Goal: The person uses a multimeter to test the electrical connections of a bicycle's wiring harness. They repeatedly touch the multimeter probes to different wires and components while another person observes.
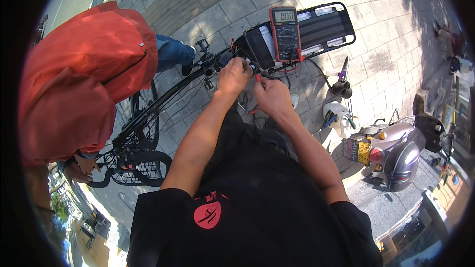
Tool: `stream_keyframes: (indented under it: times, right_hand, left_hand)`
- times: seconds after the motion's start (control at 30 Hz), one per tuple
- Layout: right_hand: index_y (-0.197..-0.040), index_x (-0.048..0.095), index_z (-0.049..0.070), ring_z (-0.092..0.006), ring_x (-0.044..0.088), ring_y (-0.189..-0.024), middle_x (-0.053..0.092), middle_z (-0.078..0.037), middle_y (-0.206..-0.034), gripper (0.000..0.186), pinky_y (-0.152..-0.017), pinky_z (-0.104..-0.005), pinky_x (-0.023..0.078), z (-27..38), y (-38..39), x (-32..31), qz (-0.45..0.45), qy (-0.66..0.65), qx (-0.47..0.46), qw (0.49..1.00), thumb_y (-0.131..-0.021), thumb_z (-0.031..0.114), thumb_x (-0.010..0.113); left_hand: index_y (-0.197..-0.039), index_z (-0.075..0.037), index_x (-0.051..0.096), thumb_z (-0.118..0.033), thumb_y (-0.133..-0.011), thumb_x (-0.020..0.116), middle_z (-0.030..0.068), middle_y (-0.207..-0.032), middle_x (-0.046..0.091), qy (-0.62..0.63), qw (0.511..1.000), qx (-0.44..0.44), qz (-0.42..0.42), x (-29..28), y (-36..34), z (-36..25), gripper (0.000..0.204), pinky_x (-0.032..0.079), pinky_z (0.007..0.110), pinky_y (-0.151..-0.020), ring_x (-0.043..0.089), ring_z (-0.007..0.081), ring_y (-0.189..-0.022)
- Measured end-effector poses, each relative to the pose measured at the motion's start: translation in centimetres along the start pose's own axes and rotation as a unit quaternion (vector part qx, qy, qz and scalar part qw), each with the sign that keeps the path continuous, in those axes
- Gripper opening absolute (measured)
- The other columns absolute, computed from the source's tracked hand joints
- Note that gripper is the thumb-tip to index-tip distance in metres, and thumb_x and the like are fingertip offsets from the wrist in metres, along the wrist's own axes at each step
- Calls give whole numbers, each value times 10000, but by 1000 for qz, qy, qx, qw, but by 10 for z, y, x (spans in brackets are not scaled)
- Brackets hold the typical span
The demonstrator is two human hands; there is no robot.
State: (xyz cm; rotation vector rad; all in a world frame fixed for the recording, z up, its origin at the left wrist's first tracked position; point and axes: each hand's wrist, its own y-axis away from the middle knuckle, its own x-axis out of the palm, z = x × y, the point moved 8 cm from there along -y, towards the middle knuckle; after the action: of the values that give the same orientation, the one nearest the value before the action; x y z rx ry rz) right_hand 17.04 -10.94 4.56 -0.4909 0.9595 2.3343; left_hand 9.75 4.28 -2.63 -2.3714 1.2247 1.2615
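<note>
My left hand [234, 75] is closed in a pinch at the middle of a black electric bicycle [173, 91], beside its wiring; what is between the fingertips is too small to make out. Just right of it, my right hand [274, 97] is wrapped round a slim red-handled tool [258, 77], its tip pointing toward the left hand. A red-framed multimeter [286, 37] with its display lit rests at the front of the black rear rack [341, 5]. Red plugs [300, 55] stick out at its lower end. Loose dark cables hang around both hands.
At the left, a person in a red jacket [94, 59] stands by the bicycle, a hand [88, 164] near the handlebar and front basket [143, 170]. To the right, a purple scooter [403, 153] is parked. A white container [339, 117] stands on the paving [386, 54].
</note>
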Motion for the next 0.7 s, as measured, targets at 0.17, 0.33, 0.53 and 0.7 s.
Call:
stream_keyframes:
  times: [0.17,0.33,0.53,0.7]
  right_hand:
    - [-1298,773,-2,-508,742,-1033,757,-332,-998,466,-934,-545,574,0,-3,3,-5,2,-6,1000,-1017,331,609]
    - [-1234,776,-19,-513,737,-1047,760,-330,-1018,442,-948,-552,571,3,-4,5,8,-9,-7,1000,-1018,327,606]
    - [-1208,778,-22,-520,734,-1045,761,-331,-1020,431,-955,-564,568,3,-6,6,4,2,-21,1000,-1017,319,598]
    - [-1207,777,-30,-522,735,-1040,761,-330,-1017,429,-953,-567,569,1,-6,7,-6,6,-23,1000,-1009,306,598]
  left_hand:
    - [-1044,-71,732,-217,-933,785,149,-1031,770,-13,1000,14,-24,0,0,-1,191,598,524,-838,746,415,-971]
    - [-1032,-80,728,-213,-932,790,140,-1012,765,-14,999,20,-24,-2,0,-1,178,596,523,-822,745,413,-953]
    - [-1026,-87,725,-205,-930,792,139,-1005,764,-9,999,19,-28,-3,1,-3,167,595,524,-814,748,410,-949]
    - [-1034,-86,728,-197,-927,794,139,-1000,765,0,999,21,-30,-5,1,-4,167,598,516,-810,752,407,-934]
